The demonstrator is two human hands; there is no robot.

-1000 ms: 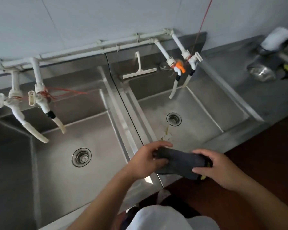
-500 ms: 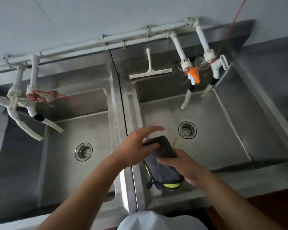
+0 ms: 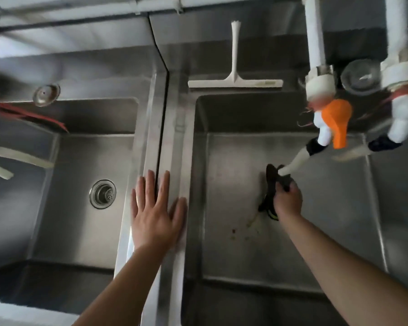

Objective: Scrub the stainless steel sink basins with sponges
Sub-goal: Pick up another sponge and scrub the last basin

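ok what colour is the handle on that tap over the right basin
Orange. The tap handle shows best in the head view, bright against the white pipe fittings.

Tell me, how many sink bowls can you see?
2. The left basin has a drain showing. The right basin has the right hand in it holding a dark sponge. The left hand rests on the divider between them.

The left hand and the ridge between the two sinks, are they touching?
Touching. The head view shows the left hand lying flat, fingers straight, on the ridge.
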